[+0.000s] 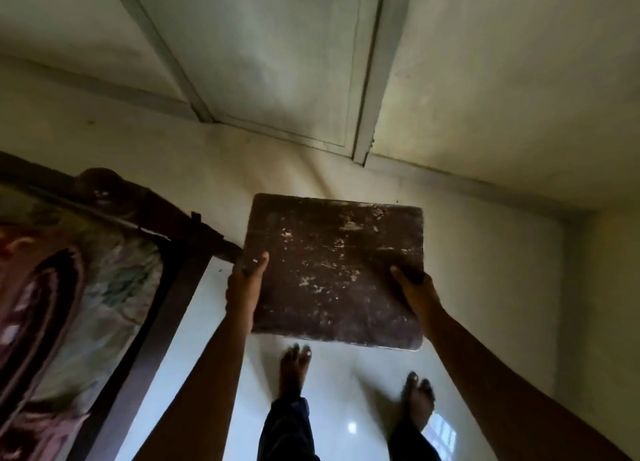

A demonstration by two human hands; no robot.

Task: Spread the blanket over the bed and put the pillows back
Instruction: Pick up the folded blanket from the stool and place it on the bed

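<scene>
Head view is looking down past both arms. At the far left, a soft blanket (69, 287) printed in swirling maroon, pink and pale green is lying across the bed, and it is sitting inside a dark, polished wooden bed frame (166, 308) whose rail is running diagonally and ending in a rounded knob.

Just right of the rail, the left hand (244, 284) is gripping the left edge of the pillow (336, 270). Its thumb is lying flat on the top face, and its fingers are going underneath, out of sight.

The pillow is hanging in the air above the floor, beside the bed and apart from the blanket. It is a flat, square, dark brown slab with rounded corners, and its leather-like skin is cracking and flaking in pale specks.

The right hand (412, 287) is clasping the pillow's right edge, thumb on top and fingers curling under.

Below, two bare feet (294, 367) are standing on glossy white floor (346, 401) that is throwing back window light. A pale panelled door (277, 62) is filling the upper middle.
</scene>
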